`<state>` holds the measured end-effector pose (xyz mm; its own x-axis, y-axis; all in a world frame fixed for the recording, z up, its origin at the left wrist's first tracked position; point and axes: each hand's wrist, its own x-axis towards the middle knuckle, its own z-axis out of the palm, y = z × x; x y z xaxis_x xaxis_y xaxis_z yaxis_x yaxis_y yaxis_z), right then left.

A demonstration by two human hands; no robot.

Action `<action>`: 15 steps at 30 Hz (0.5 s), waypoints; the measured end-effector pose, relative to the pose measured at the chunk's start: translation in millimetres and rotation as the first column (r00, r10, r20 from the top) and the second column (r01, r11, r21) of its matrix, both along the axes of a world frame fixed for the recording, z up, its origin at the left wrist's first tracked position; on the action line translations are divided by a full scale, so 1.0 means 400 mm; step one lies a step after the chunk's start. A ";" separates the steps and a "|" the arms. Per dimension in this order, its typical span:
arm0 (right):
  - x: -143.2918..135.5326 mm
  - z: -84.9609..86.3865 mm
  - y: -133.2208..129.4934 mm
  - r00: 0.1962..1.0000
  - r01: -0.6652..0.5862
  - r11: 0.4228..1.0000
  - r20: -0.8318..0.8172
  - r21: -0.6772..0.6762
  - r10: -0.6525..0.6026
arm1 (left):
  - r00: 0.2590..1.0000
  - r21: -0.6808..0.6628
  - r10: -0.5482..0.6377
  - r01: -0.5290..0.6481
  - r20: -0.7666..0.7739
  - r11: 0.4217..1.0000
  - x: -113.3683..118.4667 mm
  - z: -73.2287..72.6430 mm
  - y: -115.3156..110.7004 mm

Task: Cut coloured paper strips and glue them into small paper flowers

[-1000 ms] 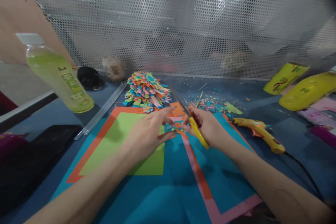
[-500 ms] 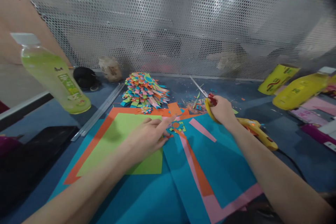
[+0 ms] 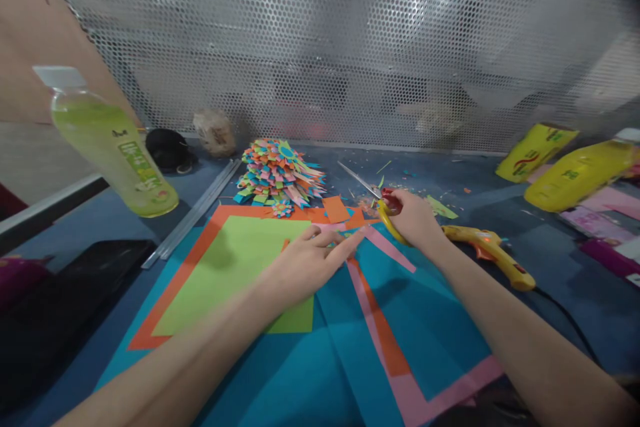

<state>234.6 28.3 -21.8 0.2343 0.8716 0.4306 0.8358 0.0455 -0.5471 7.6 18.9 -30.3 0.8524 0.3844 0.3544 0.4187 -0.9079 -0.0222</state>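
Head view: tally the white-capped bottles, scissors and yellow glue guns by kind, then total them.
White-capped bottles, the green bottle and the yellow bottle: 2
Scissors, in the right hand: 1
Yellow glue gun: 1
Total: 4

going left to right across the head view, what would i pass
Green bottle, clear strips, left hand, scissors, right hand holding them, yellow glue gun, yellow bottle.

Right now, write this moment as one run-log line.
left hand: open by pink strip | right hand: holds scissors | beyond left hand: multicoloured paper cluster
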 end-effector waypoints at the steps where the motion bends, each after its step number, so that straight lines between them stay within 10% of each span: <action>1: -0.002 -0.001 -0.001 1.000 -0.011 1.000 -0.003 -0.005 0.011 | 1.000 0.016 -0.003 0.003 -0.009 1.000 0.002 -0.002 0.000; 10: -0.028 0.004 -0.016 0.994 -0.071 0.997 -0.079 -0.012 0.070 | 0.994 -0.179 0.031 -0.011 0.108 0.984 0.003 0.015 -0.014; 15: -0.047 0.023 -0.033 0.959 -0.204 0.979 -0.204 -0.023 0.195 | 0.766 -0.633 0.344 0.105 0.544 0.767 0.008 0.025 -0.027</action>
